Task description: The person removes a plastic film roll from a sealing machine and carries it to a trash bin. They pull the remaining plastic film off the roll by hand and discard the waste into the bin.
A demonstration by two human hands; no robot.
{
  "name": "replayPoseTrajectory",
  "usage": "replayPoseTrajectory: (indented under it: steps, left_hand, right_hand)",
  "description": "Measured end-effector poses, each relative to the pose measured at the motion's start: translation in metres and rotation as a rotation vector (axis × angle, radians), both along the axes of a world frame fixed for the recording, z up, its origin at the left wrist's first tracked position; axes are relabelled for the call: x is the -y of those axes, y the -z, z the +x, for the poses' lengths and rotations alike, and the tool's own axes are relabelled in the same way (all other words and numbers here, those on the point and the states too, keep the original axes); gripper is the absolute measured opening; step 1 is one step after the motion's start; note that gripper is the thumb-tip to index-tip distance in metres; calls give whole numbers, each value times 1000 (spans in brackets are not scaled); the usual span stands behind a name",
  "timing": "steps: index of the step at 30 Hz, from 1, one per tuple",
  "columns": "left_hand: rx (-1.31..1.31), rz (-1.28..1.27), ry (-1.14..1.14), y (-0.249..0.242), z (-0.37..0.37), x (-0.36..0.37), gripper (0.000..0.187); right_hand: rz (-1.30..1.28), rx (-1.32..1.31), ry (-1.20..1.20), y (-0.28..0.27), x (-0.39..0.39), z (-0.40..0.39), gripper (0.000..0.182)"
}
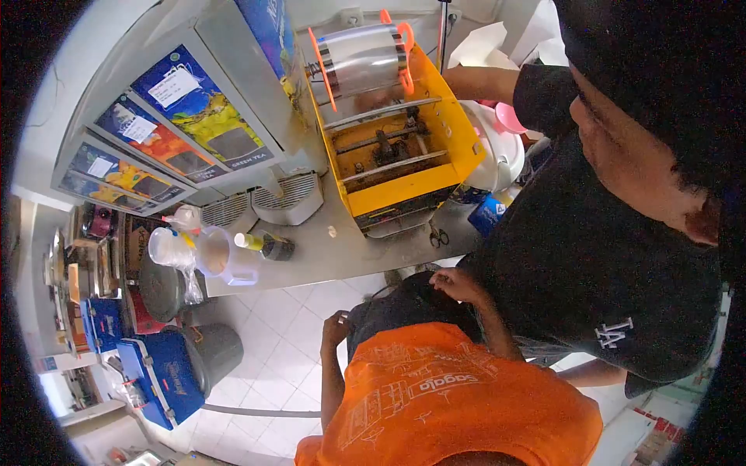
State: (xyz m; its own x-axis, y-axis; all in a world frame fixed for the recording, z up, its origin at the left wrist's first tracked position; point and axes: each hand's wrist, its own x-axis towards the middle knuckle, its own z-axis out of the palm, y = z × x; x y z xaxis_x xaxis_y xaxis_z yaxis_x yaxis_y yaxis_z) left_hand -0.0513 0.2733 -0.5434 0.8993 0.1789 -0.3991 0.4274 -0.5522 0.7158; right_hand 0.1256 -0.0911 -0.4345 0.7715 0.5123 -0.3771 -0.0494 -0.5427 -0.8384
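1. The dark shorts (404, 311) are sitting in the middle near the bottom, just above the orange shirt (458, 404) that the person is wearing.
2. The right hand (458, 283) is lying on top of the shorts. Its fingers are bending a little and holding nothing, and the arm is bending at the elbow.
3. The left hand (336, 326) is pressing against the side of the shorts. The arm is going straight down beside the shirt. I cannot tell if this hand is gripping the cloth or just touching it.
4. Another person in a black shirt (590, 248) is standing just beside the right arm, and their arm is reaching behind the yellow machine (404, 155).
5. The machine is sitting on the grey counter (311, 260).
6. Scissors (439, 235) are lying near the machine.
7. A clear jug (221, 256) and a small bottle (268, 246) are sitting on the counter too, well apart from both hands.
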Motion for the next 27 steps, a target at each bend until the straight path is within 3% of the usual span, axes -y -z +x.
replayPoseTrajectory:
  steps: [5,9,13,20,22,26,27]
  left_hand:
    - [2,-40,-11,-2,0,0,25]
    - [45,-68,8,-1,5,0,25]
    - [0,-13,35,-35,32,12,23]
    - [65,-119,164,-58,82,41,22]
    - [221,-114,274,-69,93,52,28]
    - [165,-181,198,-93,96,76,25]
    - [161,-216,200,-88,90,78,24]
  right_hand:
    - [9,-110,31,-31,-3,10,31]
    - [27,31,57,-20,3,11,27]
    - [105,82,159,-1,0,17,27]
    - [174,-6,243,20,-46,49,30]
    - [418,-183,411,29,-62,54,31]
    - [434,-223,455,23,-90,60,36]
    - [596,-300,603,26,-99,59,41]
